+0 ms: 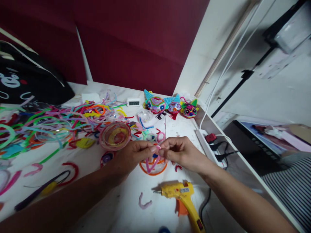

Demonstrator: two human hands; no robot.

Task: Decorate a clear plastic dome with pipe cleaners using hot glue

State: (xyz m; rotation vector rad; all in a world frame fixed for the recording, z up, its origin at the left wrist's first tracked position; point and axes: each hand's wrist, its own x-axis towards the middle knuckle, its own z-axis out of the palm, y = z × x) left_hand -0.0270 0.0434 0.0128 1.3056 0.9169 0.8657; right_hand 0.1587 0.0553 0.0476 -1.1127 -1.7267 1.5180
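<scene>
At the middle of the table my left hand and my right hand meet, fingertips pinched together on a pink pipe cleaner bent into a V. Behind it, an orange pipe cleaner curves in a ring, partly covered by my fingers. A pink loop stands just beyond my fingertips; whether it joins the held piece I cannot tell. Closer to me lies a yellow glue gun, its nozzle pointing left. A short pale pink curved piece rests left of it.
Loose coloured pipe cleaners cover the table's left, around a clear bowl. Several decorated animal heads stand at the back beside a small digital clock. A power strip with cables runs along the right edge. A black bag sits far left.
</scene>
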